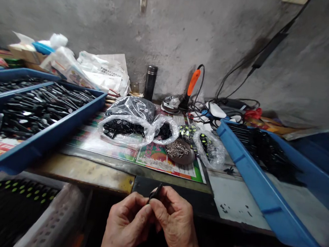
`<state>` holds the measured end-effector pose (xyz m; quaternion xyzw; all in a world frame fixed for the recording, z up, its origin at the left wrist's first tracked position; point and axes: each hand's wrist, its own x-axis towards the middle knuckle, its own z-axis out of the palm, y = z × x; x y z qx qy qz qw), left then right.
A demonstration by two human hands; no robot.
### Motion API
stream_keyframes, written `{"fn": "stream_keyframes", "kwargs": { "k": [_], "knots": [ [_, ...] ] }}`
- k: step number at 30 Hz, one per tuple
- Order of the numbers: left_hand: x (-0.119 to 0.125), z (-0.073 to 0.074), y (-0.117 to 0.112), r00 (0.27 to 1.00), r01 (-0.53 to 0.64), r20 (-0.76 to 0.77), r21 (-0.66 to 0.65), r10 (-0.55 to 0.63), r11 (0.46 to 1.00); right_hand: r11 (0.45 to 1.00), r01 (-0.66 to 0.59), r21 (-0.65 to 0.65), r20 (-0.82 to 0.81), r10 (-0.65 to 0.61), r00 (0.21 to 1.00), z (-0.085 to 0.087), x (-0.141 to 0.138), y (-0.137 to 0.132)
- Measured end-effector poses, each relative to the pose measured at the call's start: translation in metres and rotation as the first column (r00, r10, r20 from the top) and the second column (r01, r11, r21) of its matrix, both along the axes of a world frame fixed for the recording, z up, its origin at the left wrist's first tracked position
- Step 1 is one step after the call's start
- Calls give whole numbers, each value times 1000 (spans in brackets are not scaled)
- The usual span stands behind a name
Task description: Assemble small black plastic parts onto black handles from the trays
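Head view, working left to right: a blue plastic tray (56,139) heaped with long black parts (39,108) sits on the bench, with a white plastic crate (53,221) below it, holding dark pieces dotted with green. At bottom centre, the left hand (125,224) and right hand (174,224) come together in a narrow pinch, their fingertips closed on a small black part (155,193) held upright between them, just in front of the bench edge (the part is mostly hidden by the fingers). Beyond them, clear plastic bags of black parts (126,129) lie on a colourful printed sheet (161,165), where large letters "TO" can be read and the rest cannot. Just right of the bags is a dark dish of small metal screws (179,151). Behind stand a steel vacuum flask (151,82) and an orange-handled corded tool (193,83). Farther right, another blue plastic tray (265,186) holds more black parts.
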<state>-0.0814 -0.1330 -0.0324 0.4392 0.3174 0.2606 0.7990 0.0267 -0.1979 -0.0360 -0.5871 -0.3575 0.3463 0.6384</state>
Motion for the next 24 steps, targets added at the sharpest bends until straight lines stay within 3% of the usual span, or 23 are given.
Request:
{"fn": "stream_keyframes", "kwargs": {
  "k": [8, 15, 21, 24],
  "knots": [
    [2, 7, -6, 998, -54, 31, -23, 55, 998, 997, 60, 37, 56, -62, 996, -3, -1, -1],
    [0, 0, 0, 997, 65, 37, -25, -64, 998, 993, -102, -51, -12, 102, 995, 3, 4, -5],
    [1, 0, -3, 999, 46, 8, -14, -46, 999, 995, 99, -2, 191, -97, 977, -5, -3, -4],
    [1, 1, -2, 998, 49, 26, -36, -48, 998, 997, 71, -2, 156, -70, 985, -5, -3, -4]
  ]
}}
